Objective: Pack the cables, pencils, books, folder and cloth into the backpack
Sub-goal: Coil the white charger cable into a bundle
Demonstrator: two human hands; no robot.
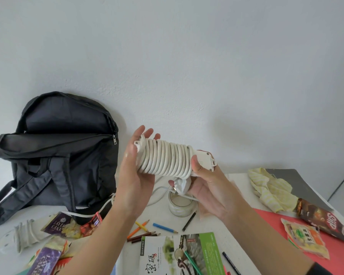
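I hold the wound cable (165,158) in the air above the desk (163,219), left hand (131,175) flat on its left end, right hand (213,187) fingers (221,175) gripping its right end, so I should keep the loops tight and move it left into the open backpack (68,155).
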